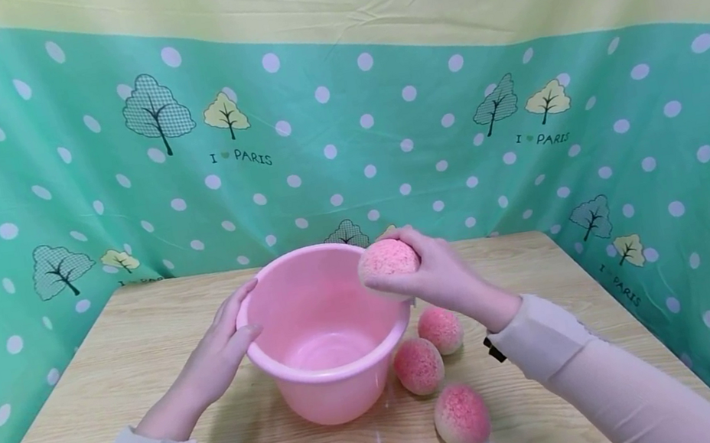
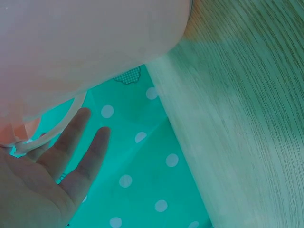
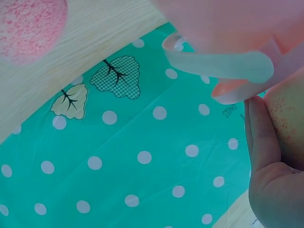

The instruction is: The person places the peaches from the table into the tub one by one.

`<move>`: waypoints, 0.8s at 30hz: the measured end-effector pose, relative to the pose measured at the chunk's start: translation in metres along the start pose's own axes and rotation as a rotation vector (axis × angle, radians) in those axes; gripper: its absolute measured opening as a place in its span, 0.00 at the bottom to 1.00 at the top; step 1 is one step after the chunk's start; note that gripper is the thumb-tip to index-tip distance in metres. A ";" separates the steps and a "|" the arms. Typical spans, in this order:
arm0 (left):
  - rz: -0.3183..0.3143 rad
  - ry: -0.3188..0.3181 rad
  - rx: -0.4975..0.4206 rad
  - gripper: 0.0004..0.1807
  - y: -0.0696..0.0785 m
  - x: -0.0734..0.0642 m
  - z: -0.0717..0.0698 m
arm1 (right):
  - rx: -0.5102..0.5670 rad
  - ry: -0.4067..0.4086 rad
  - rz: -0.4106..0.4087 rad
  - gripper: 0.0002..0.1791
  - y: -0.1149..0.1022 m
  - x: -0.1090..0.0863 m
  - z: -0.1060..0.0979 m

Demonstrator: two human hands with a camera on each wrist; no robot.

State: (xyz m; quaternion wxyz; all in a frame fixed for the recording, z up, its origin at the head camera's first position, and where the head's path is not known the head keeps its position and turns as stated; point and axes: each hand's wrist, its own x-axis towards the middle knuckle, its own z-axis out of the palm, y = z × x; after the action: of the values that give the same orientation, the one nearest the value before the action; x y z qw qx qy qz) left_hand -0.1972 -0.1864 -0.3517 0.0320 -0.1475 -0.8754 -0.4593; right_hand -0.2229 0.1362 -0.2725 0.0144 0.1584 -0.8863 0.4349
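Note:
A pink plastic bucket [image 1: 333,391] stands upright on the wooden table. My left hand [image 1: 219,355] holds its left rim, thumb over the edge; in the left wrist view two fingers [image 2: 90,164] stretch out below the bucket wall [image 2: 95,42]. Over the bucket's right rim, my right hand [image 1: 443,273] grips an artificial peach [image 1: 389,259], pink above and cream below. The same peach [image 3: 289,123] is partly cut off in the right wrist view. Three similar peaches lie right of the bucket: one near its wall [image 1: 418,366], one behind [image 1: 440,329], one in front [image 1: 461,417].
The bucket's pale carrying handle [image 3: 213,66] hangs beside the rim. A green and yellow printed curtain [image 1: 342,138] surrounds the table [image 1: 157,338] at the back and both sides.

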 end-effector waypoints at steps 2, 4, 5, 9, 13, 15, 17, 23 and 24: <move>0.002 0.000 0.000 0.34 0.000 0.000 0.000 | 0.001 -0.007 0.008 0.31 -0.002 0.001 0.001; 0.002 0.000 0.000 0.34 0.000 0.000 0.000 | 0.010 -0.016 0.012 0.32 -0.003 0.001 0.003; 0.002 0.001 0.000 0.34 0.000 0.000 0.000 | 0.015 -0.019 0.018 0.31 -0.004 0.001 0.004; 0.003 0.000 0.001 0.35 -0.001 0.000 0.000 | 0.027 -0.027 0.011 0.32 -0.004 0.002 0.008; 0.000 -0.002 0.006 0.35 -0.001 0.000 0.000 | 0.029 -0.026 -0.003 0.32 -0.005 0.004 0.011; -0.002 -0.003 0.009 0.35 -0.001 0.000 -0.001 | 0.031 -0.026 -0.003 0.32 -0.005 0.005 0.013; -0.003 -0.002 0.011 0.35 -0.001 0.000 -0.001 | 0.027 -0.026 -0.003 0.32 -0.004 0.006 0.015; -0.012 -0.004 0.018 0.35 0.000 0.000 -0.001 | 0.054 -0.043 -0.005 0.34 -0.006 0.008 0.019; -0.013 -0.003 0.021 0.35 0.001 0.000 -0.002 | 0.060 -0.047 -0.009 0.34 -0.007 0.009 0.020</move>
State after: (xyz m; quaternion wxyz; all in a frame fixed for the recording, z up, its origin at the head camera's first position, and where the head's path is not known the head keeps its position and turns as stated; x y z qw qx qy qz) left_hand -0.1975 -0.1873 -0.3502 0.0291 -0.1420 -0.8810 -0.4503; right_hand -0.2271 0.1147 -0.2782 -0.0092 0.1728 -0.8723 0.4574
